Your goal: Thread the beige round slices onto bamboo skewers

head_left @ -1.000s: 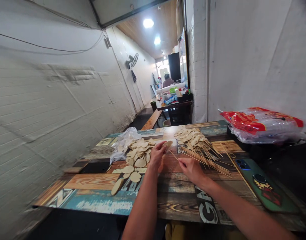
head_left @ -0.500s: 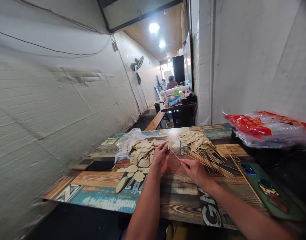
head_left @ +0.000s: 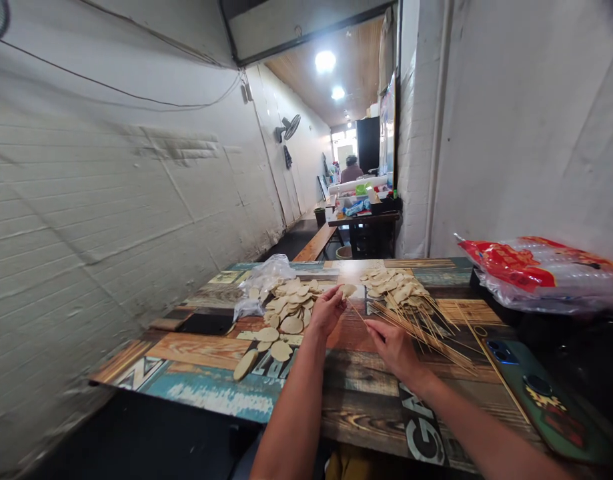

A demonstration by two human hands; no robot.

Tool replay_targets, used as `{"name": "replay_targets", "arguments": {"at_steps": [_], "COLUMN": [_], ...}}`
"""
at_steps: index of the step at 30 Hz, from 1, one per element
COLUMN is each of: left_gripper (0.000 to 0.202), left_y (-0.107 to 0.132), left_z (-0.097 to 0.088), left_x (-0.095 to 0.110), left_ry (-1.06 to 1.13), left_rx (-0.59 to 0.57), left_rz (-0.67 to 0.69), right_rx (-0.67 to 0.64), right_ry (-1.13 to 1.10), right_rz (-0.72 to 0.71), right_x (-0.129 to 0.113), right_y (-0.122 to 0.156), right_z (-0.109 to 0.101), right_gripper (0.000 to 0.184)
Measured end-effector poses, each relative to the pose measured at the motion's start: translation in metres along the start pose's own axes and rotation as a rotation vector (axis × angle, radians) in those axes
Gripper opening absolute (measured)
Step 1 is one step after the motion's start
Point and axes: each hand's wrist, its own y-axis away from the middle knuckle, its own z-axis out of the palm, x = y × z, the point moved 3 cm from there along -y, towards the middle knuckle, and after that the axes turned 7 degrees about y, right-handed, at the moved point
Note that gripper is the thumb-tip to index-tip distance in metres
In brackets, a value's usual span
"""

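Observation:
My left hand (head_left: 327, 311) pinches a pale round slice (head_left: 347, 291) just above the table (head_left: 196, 373). My right hand (head_left: 393, 345) grips the lower end of a thin bamboo skewer (head_left: 359, 313), whose tip points up into that slice. A loose heap of the same pale slices (head_left: 286, 310) lies left of my left hand, spilling from a clear plastic bag (head_left: 261, 280). To the right of my hands lies a pile of skewers (head_left: 416, 313) threaded with slices.
A phone in a green case (head_left: 536, 390) lies at the right near the table's edge. A red and clear plastic package (head_left: 536, 270) rests on a dark object by the right wall. Further back stand a bench, a cluttered table and a seated person (head_left: 352, 172).
Both hands have kept their hold on slice and skewer with almost no motion. The view has shifted, so everything sits slightly further right and lower in the picture.

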Motion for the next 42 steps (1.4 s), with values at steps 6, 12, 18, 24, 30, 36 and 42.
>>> {"name": "replay_targets", "arguments": {"at_steps": [6,12,18,24,30,36,42], "left_gripper": [0.028,0.03,0.037,0.043,0.047,0.048,0.051], "left_y": [0.0016,0.0031,0.0024,0.0018,0.0038,0.0046,0.0047], "left_z": [0.0021,0.0046,0.0045,0.0029,0.0051,0.0053,0.0073], "left_x": [0.0016,0.0001,-0.003,-0.0035,-0.0023,-0.0033,-0.0048], "left_ry": [0.076,0.052,0.024,-0.057,-0.102,-0.22,-0.285], "left_rx": [-0.007,-0.031,0.007,0.036,0.044,0.062,0.074], "left_rz": [-0.039,-0.066,-0.021,0.039,0.083,0.141,0.188], "right_rx": [0.022,0.036,0.033,0.024,0.023,0.017,0.026], "right_ry": [-0.036,-0.042,-0.033,-0.04,-0.052,-0.066,-0.065], "right_rz": [-0.004,-0.01,0.024,0.031,0.07,0.112,0.128], "right_x": [0.0014,0.0011,0.0032,0.0055,0.0069,0.0078,0.0082], "right_y": [0.0,-0.0009,-0.0009,-0.0005,0.0001,0.0001,-0.0002], "right_z": [0.001,0.0001,0.0014,0.0037,0.0066,0.0084,0.0088], "right_gripper": [0.031,0.032,0.033,0.035,0.035,0.034,0.034]}}
